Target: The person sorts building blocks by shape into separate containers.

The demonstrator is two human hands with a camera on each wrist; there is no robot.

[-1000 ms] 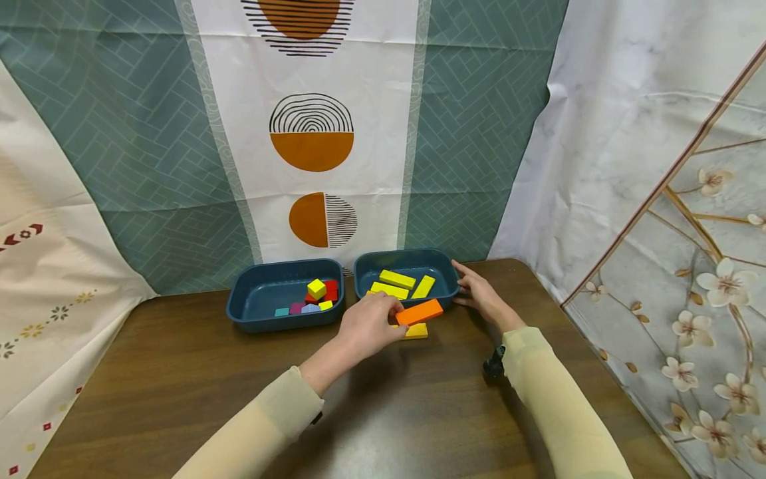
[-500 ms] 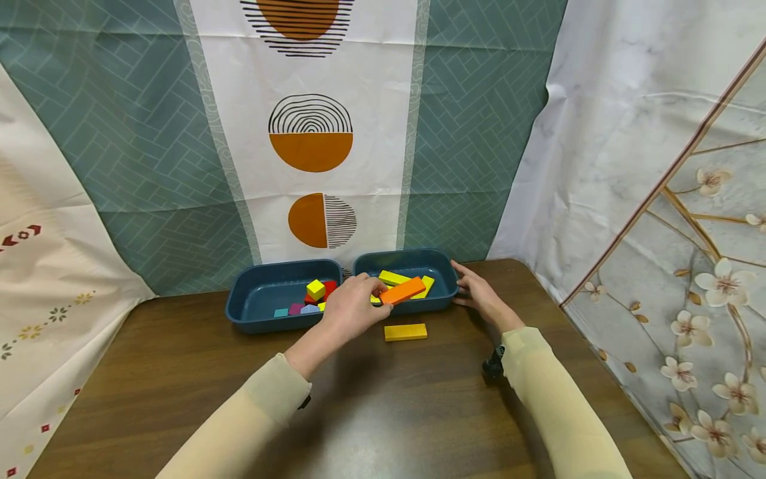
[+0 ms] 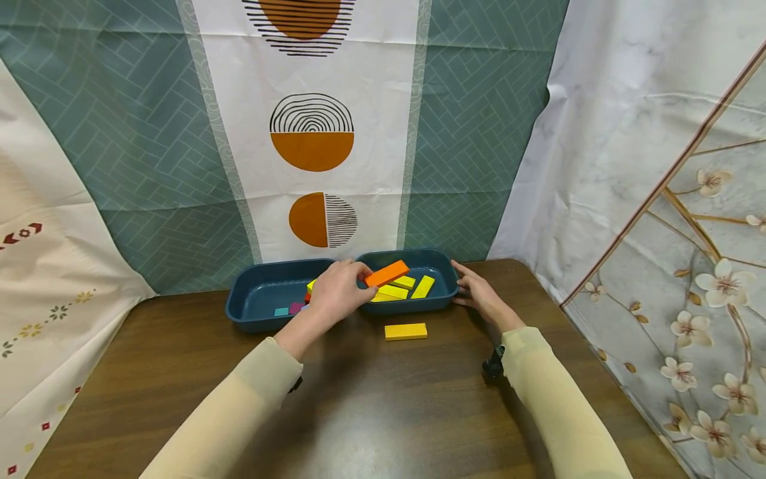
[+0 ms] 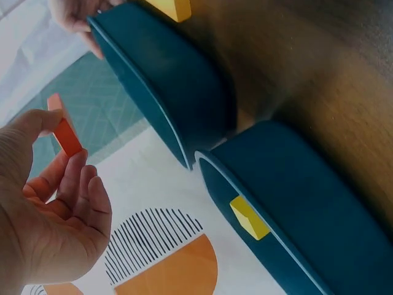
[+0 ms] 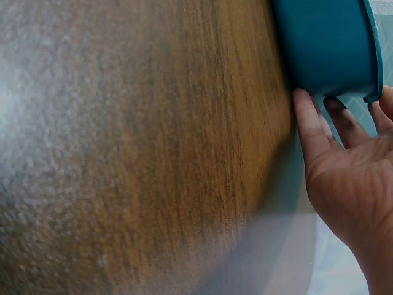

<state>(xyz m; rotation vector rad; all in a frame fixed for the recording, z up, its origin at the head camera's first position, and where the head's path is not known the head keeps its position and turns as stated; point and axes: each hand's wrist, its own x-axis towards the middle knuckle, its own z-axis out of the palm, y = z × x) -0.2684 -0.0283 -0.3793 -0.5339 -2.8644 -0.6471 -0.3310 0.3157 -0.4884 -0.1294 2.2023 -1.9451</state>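
Observation:
My left hand pinches an orange rectangular block by one end, above the left part of the right blue tray. In the left wrist view, thumb and fingertips hold the orange block higher than the tray rims. Inside the right tray lie several yellow blocks. My right hand rests its extended fingers against that tray's right end; the right wrist view has the fingertips at the outer wall of the tray.
Left of it stands a second blue tray with small coloured cubes, partly hidden behind my left hand. A darker yellow block lies on the wooden table before the right tray. Patterned cloth hangs behind.
My left hand has carried the orange block up and leftward, from over the front of the right tray to above its left part. The right hand has stayed at the tray's end.

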